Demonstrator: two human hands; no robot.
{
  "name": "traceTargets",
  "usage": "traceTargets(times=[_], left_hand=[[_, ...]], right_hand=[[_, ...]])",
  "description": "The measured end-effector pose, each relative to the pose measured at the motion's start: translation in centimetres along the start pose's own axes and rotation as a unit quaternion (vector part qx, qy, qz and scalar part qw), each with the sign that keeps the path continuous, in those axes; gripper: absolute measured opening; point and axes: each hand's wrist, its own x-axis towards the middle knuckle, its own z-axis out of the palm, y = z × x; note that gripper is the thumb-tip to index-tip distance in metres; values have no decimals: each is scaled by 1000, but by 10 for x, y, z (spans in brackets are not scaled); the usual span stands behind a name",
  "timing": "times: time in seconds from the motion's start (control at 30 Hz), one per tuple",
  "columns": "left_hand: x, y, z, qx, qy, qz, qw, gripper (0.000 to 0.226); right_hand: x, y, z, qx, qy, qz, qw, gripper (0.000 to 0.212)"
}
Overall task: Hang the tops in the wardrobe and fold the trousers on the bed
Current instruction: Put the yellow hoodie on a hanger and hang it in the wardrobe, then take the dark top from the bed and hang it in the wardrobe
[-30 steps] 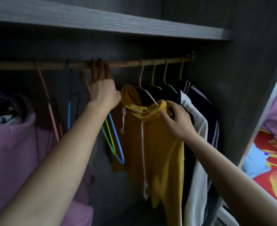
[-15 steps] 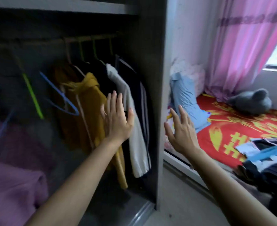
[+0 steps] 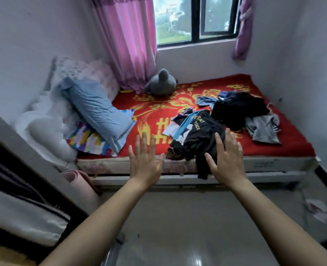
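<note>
Two bare arms reach toward a bed [image 3: 151,116] covered in a red and yellow blanket. The left hand [image 3: 144,162] and right hand [image 3: 228,160] are spread flat and hold nothing. A black top [image 3: 201,135] hangs over the bed's near edge. Dark clothes [image 3: 237,108] and a grey garment [image 3: 262,129] lie behind it.

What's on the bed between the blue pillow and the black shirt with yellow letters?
Mostly bare red blanket, then a white-and-blue garment right next to the black shirt, in the head view.
</note>
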Motion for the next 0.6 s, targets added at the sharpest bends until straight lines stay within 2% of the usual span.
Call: traceTargets(times=[0.2,0.4,0.6], left_hand=[[73,50,69,-20,-20,68,997,72],[193,65,146,-49,-40,54,997,67],[331,88,191,-59,-78,59,993,66]], right_hand=[[49,58,39,-17,-47,42,998,80],[149,105,107,-54,-122,33,991,79],[271,168,134,-74,-164,81,980,75]])
